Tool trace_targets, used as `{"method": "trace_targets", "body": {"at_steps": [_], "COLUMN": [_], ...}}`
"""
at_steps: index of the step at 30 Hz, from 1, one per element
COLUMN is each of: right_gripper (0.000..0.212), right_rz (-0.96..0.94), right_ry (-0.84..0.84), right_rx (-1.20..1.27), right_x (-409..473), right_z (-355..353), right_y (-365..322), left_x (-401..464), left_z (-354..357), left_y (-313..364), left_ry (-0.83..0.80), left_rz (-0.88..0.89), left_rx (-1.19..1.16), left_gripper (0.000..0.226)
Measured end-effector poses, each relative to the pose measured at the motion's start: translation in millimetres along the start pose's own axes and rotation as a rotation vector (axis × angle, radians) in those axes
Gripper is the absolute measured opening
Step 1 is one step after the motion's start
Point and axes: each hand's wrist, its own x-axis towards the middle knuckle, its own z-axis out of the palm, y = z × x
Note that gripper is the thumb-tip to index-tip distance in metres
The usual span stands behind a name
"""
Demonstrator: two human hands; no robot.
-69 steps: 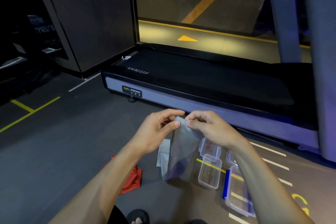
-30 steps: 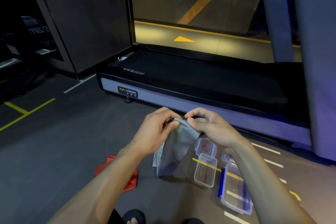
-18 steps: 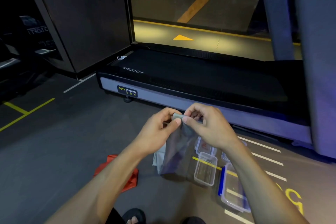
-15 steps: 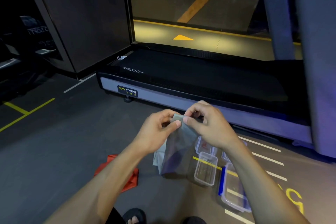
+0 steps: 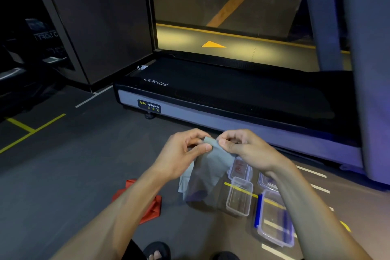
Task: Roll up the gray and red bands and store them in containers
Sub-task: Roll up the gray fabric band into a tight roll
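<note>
Fingers (image 5: 205, 148) of the left hand (image 5: 181, 158) and of the right hand (image 5: 249, 150) are curled and pinch the top edge of the gray band (image 5: 207, 172), one hand at each side of that edge. Judging from the grip, the band is held up off the floor so that its end can be turned over and a roll begun; the rest hangs loose below the hands, its lower end reaching down toward the floor (image 5: 73, 175) in front of the treadmill (image 5: 232, 99).

Only the head view is given. In it the red band (image 5: 152, 207) lies crumpled on the floor, on the near side of the treadmill and to the left of the gray band, partly hidden by the left forearm; it looks untouched and waits its turn. Several clear containers (image 5: 239, 196) sit open on the floor just right of the hanging gray band, between it and the right forearm, probably set there so a finished roll can be dropped in without reaching far. One of them has blue clips.
</note>
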Motion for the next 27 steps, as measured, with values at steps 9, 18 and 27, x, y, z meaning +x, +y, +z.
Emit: {"method": "trace_targets", "body": {"at_steps": [9,18,27], "right_gripper": [0.016,0.005,0.004], "right_rz": [-0.027,-0.202,-0.261], "right_ry": [-0.001,0.192,0.272], "right_rx": [-0.127,-0.410,-0.411], "right_x": [1.3,0.0,2.2], "right_z": [4.7,7.3,4.1], "right_y": [1.2,-6.9,-5.6], "left_x": [-1.6,1.4,1.2], "left_z": [-3.1,0.3,3.5], "left_y": [1.1,-4.3,-8.7], "left_ry": [0.015,0.006,-0.056], "left_rz": [0.041,0.005,-0.027], "left_rx": [0.169,-0.018,-0.115], "left_gripper": [0.013,0.030,0.022]}}
